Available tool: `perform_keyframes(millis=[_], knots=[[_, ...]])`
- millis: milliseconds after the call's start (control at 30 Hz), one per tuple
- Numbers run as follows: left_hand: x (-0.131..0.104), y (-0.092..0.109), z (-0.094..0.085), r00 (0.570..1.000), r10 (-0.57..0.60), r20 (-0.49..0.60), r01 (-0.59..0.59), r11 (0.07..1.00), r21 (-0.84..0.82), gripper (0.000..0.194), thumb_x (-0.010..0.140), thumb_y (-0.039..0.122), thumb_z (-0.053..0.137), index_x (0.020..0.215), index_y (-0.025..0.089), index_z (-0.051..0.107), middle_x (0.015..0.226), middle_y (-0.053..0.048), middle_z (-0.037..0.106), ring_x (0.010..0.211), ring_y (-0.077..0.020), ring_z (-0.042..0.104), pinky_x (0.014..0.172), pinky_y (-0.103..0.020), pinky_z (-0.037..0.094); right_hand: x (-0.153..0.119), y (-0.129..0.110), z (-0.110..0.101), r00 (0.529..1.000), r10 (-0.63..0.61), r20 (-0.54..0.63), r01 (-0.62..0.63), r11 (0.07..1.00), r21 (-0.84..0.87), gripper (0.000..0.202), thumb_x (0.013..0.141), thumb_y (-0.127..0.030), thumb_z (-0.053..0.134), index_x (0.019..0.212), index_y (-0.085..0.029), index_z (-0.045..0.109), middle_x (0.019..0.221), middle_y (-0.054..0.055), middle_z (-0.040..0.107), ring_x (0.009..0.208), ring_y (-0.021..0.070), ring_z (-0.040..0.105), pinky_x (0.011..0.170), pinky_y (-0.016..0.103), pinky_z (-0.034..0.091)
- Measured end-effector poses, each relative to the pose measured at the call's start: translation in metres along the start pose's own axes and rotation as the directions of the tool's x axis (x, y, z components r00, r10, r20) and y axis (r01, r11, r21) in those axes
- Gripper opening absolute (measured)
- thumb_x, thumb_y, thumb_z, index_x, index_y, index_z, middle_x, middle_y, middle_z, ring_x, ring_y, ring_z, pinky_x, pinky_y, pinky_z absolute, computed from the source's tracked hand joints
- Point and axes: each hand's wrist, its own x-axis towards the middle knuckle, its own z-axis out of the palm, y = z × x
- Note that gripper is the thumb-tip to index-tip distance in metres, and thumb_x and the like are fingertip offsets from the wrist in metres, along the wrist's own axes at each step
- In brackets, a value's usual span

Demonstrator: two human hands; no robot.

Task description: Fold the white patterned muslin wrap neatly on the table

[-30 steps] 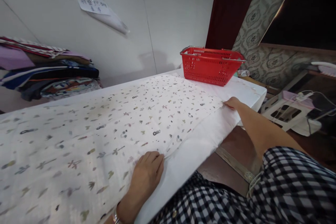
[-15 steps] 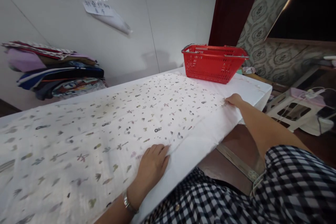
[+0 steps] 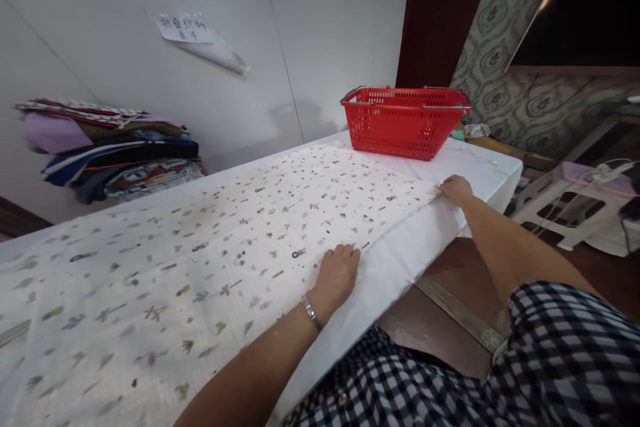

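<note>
A wide white cloth printed with small plants and shapes lies spread over the table. My right hand pinches its near right corner, with that corner drawn out tight. My left hand, a metal bracelet on its wrist, is at the near edge of the cloth. Its fingers are curled down over that edge, and the fingertips are partly hidden. Between the two hands the edge runs fairly straight. Faint creases cross the cloth.
A red shopping basket stands on the white-covered table at its far right. Folded clothes are piled at the back left. A paper sign hangs on the wall. A plastic stool with cables stands to the right.
My left hand has slid right along the cloth's near edge, and its fingers are now more curled. My right hand has pulled the corner slightly outward to the right.
</note>
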Motion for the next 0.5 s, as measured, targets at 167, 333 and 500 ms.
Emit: perform_keyframes(millis=[167, 333, 500], knots=[[0.005, 0.002, -0.003, 0.997, 0.046, 0.057, -0.043, 0.998, -0.039, 0.022, 0.085, 0.004, 0.042, 0.095, 0.015, 0.057, 0.097, -0.008, 0.058, 0.09, -0.0212, 0.054, 0.072, -0.033, 0.046, -0.009, 0.002, 0.004, 0.998, 0.06, -0.034, -0.062, 0.996, -0.067, 0.033, 0.079, -0.025, 0.059, 0.111, -0.016, 0.062, 0.1, 0.012, 0.065, 0.089, 0.0247, 0.059, 0.072, 0.031, 0.045], [-0.004, 0.005, 0.0, 0.997, 0.071, 0.023, -0.07, 0.995, -0.069, 0.02, 0.085, 0.005, 0.044, 0.097, 0.016, 0.056, 0.1, -0.007, 0.058, 0.093, -0.0219, 0.053, 0.074, -0.034, 0.047, -0.018, 0.006, 0.008, 0.996, -0.069, -0.048, 0.064, 0.993, -0.097, 0.038, 0.081, -0.024, 0.054, 0.117, -0.016, 0.061, 0.109, 0.013, 0.064, 0.1, 0.0273, 0.059, 0.081, 0.036, 0.047], [-0.004, 0.011, 0.004, 0.999, 0.041, -0.004, -0.041, 0.997, -0.072, 0.016, 0.085, 0.008, 0.046, 0.095, 0.016, 0.056, 0.099, -0.008, 0.057, 0.094, -0.0227, 0.053, 0.077, -0.036, 0.046, -0.036, 0.005, 0.004, 0.943, -0.326, -0.073, 0.319, 0.944, -0.089, 0.034, 0.083, -0.021, 0.049, 0.112, -0.016, 0.064, 0.123, 0.012, 0.06, 0.117, 0.0271, 0.05, 0.099, 0.038, 0.041]])
